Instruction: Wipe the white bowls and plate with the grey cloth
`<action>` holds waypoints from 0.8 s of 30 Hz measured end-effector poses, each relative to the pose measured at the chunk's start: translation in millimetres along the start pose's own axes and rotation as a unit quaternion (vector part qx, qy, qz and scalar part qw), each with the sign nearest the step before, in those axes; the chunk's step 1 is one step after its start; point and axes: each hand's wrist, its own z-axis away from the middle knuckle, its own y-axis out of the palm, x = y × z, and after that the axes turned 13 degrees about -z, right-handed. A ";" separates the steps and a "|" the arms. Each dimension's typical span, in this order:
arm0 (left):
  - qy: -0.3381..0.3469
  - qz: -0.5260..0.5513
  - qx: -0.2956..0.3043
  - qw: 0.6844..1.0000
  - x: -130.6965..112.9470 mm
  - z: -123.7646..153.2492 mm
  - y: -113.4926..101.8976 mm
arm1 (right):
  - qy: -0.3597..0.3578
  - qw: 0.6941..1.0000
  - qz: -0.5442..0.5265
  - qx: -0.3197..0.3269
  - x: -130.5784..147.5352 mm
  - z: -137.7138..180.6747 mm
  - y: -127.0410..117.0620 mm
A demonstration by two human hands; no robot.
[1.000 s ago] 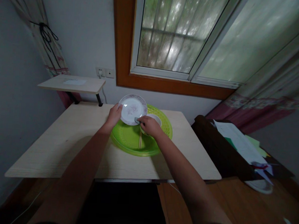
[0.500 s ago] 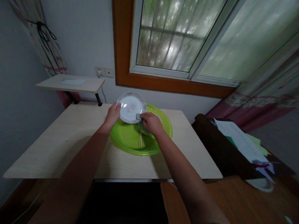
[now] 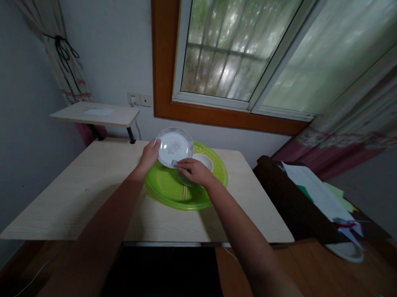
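My left hand (image 3: 150, 156) grips the left rim of a small white plate with a faint floral print (image 3: 173, 146), holding it tilted above a big green round tray (image 3: 169, 193). My right hand (image 3: 192, 171) is closed on a small grey pad (image 3: 174, 163) pressed against the plate's lower edge. Just right of the plate, a white bowl (image 3: 202, 160) sits in the tray, partly hidden by my right hand. A pair of chopsticks (image 3: 184, 192) lies in the tray below my right hand.
The tray rests on a pale wooden table (image 3: 93, 191) below a window. A small raised shelf (image 3: 95, 113) stands at the table's back left. To the right is a dark cabinet (image 3: 292, 202) with papers (image 3: 316, 188) on top, and a white dish (image 3: 346, 251) near its end.
My right hand with the pad has slid left and down along the plate's lower edge. The plate stays tilted in my left hand, and the view has shifted slightly.
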 end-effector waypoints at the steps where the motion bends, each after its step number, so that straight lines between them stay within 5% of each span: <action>1: 0.002 0.002 0.003 1.000 -0.6 0.3 -0.3 | 0.002 1.000 0.003 0.000 -0.8 -0.3 0.1; 15: 0.000 0.017 0.033 0.999 0.0 -2.4 1.5 | 0.123 0.966 0.186 -0.128 -13.0 -1.2 -14.4; 24: -0.013 0.015 0.003 1.000 3.4 -2.4 1.0 | 0.085 0.986 0.136 -0.048 6.5 5.3 -7.8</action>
